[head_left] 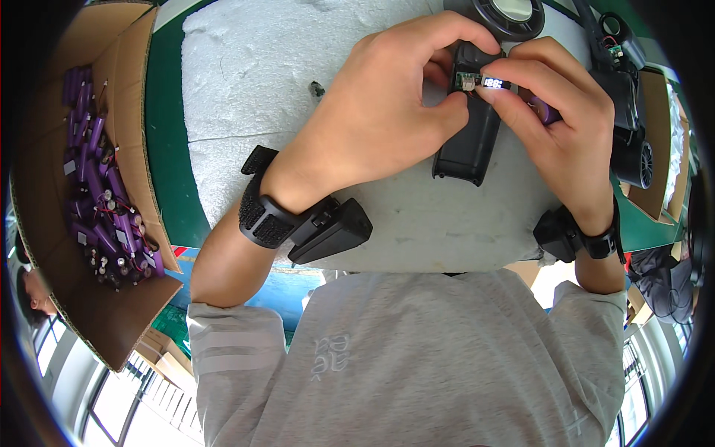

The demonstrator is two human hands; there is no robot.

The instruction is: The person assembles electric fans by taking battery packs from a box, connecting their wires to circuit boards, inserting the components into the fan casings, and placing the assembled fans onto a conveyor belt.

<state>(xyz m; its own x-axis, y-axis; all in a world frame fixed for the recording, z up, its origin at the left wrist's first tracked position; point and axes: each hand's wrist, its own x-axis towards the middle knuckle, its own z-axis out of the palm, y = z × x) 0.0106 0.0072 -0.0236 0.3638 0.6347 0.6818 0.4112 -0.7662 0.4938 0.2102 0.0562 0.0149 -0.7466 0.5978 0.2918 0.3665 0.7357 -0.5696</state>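
A long black plastic housing (471, 145) lies on the padded work surface, its open end toward me. My left hand (387, 104) grips its far part between thumb and fingers. At that part sits a small circuit board (467, 81) with a metal connector. Right beside the board, a small lit digital display (493, 83) is pinched between thumb and forefinger of my right hand (570, 112). Part of a purple battery cell (546, 110) shows under the right hand's fingers; whether they hold it I cannot tell.
On the left, a cardboard box (126, 67) holds many wired purple battery cells (104, 186). A round black part (514, 15) stands beyond my hands. Black device parts (633, 149) crowd the right edge beside another box (659, 134). A small dark scrap (317, 89) lies on white foam (246, 82).
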